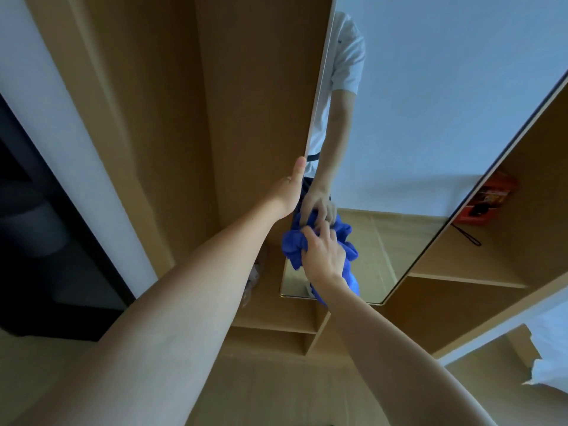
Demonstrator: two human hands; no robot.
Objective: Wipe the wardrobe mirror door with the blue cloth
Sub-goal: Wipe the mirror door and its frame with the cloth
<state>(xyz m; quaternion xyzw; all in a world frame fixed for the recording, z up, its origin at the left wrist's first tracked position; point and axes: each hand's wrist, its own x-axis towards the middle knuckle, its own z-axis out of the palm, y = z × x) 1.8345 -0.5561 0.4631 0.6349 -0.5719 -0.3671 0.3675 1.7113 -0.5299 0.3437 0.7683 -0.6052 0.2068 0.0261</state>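
Head view, right hand [322,253] bunching blue cloth [293,245] on mirror door [415,133], left hand [290,187] gripping its edge.

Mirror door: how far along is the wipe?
Done: nothing provable; the glass shows no visible wiped or dirty zones. In hand: the right hand grips the bunched blue cloth against the lower mirror door, while the left hand holds the door's edge. Left: presumably the upper glass.

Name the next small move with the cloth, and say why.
Probably sweep the blue cloth upward: the right hand grips it low on the mirror door, much glass lies above, and the left hand holds the door's edge.
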